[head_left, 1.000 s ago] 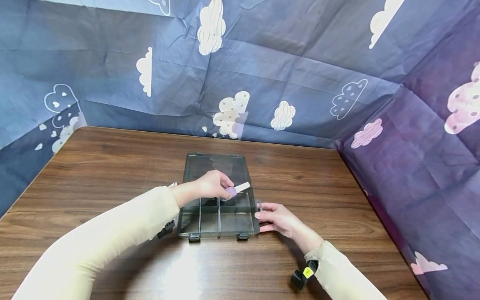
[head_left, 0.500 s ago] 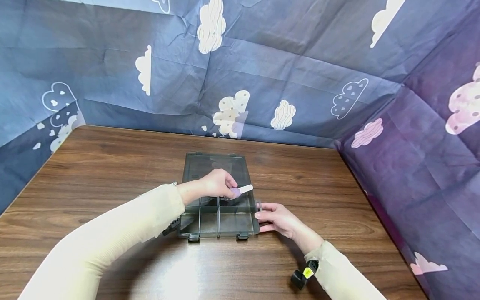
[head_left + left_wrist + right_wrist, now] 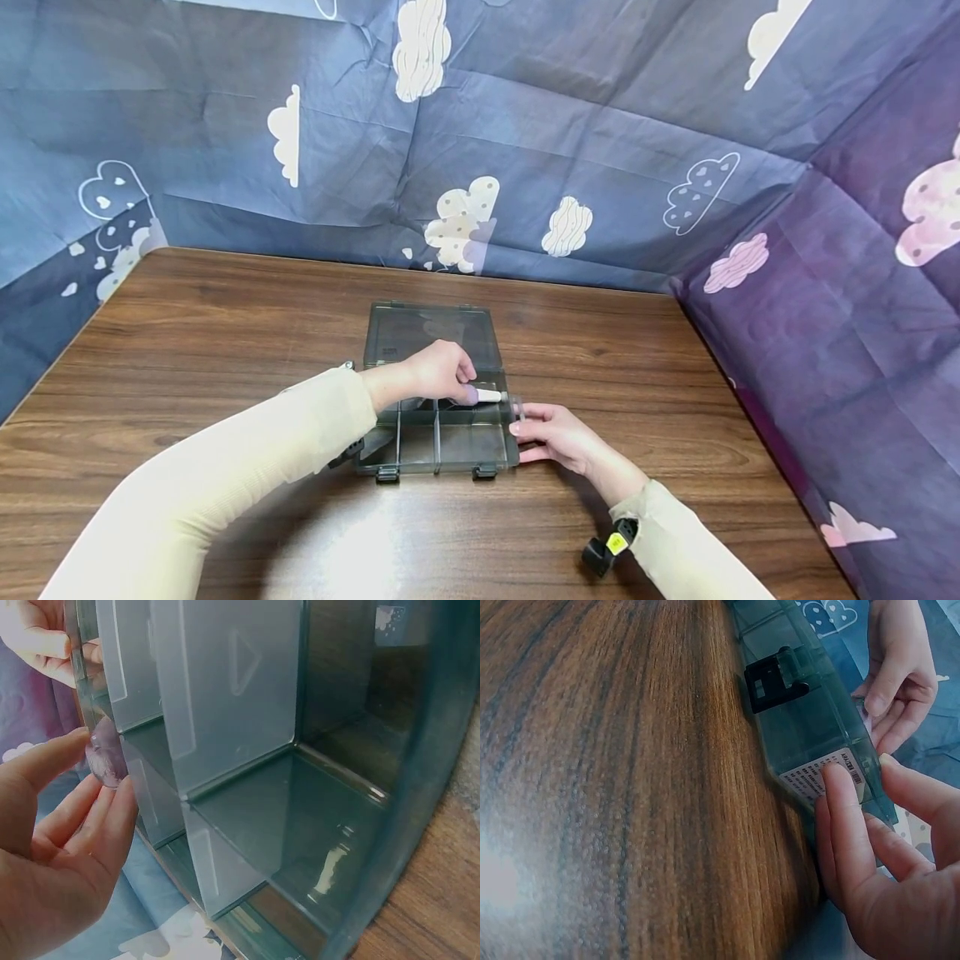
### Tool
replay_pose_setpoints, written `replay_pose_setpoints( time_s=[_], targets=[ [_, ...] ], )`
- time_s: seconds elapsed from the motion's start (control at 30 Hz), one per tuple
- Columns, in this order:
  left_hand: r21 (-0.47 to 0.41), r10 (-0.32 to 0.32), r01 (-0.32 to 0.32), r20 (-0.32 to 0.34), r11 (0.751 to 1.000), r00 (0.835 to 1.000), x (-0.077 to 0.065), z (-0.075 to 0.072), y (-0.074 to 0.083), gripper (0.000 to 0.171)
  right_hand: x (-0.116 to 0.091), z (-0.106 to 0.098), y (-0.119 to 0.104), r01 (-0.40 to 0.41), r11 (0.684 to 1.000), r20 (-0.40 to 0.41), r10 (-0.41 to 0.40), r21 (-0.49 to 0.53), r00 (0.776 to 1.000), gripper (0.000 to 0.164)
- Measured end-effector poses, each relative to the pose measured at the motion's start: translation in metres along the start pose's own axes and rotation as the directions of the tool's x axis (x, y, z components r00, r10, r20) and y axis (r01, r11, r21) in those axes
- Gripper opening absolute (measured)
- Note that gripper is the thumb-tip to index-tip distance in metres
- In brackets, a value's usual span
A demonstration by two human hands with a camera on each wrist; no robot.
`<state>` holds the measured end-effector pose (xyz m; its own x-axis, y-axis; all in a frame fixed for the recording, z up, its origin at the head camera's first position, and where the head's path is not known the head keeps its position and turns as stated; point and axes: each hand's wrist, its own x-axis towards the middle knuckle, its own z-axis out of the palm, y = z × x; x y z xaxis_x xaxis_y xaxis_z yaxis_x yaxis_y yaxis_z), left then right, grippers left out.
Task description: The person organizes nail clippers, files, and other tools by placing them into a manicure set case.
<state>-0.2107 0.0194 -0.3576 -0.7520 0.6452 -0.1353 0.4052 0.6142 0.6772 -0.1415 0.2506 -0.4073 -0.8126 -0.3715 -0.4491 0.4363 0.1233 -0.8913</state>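
A dark translucent divided storage box lies on the table with its lid folded back, away from me. My left hand reaches over its far row and pinches a nail polish bottle by the rounded purple body. The white cap points right, over the far right compartment. In the left wrist view, thumb and fingertips hold the clear purple body beside the box wall. My right hand grips the box's right side, its fingers against the wall that bears a white label.
Pale dividers split the box into several compartments. Two black latches sit on its near edge. The wooden table extends around it, up to a blue cloud-print cloth behind and a purple one at the right.
My left hand has shifted slightly right and then lower, bringing the nail polish bottle down over the far right compartment. The cap has turned nearly level. My right hand stays at the box's side.
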Motion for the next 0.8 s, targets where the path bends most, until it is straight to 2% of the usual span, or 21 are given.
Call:
replay_pose_setpoints(
  time_s=[0.17,0.43,0.63,0.8],
  targets=[
    [0.025,0.062,-0.062,-0.034,0.998,0.997,0.0,-0.003,-0.001,0.023,0.0,0.001,0.0,0.007,1.0,0.003,-0.007,-0.012,1.0,0.047],
    [-0.061,0.119,-0.124,-0.081,0.99,0.99,-0.007,-0.019,-0.007,0.021,0.0,0.001,-0.001,0.012,1.0,0.007,-0.012,-0.019,1.0,0.048],
    [-0.085,0.085,-0.098,-0.145,0.992,0.986,-0.023,-0.039,-0.021,0.021,0.0,0.002,-0.001,0.015,0.999,0.005,-0.015,-0.029,1.0,0.05],
    [-0.11,0.018,-0.042,-0.208,0.993,0.978,-0.037,-0.055,-0.041,0.022,-0.001,0.001,0.0,0.017,0.999,0.001,-0.017,-0.034,1.0,0.048]
  ],
)
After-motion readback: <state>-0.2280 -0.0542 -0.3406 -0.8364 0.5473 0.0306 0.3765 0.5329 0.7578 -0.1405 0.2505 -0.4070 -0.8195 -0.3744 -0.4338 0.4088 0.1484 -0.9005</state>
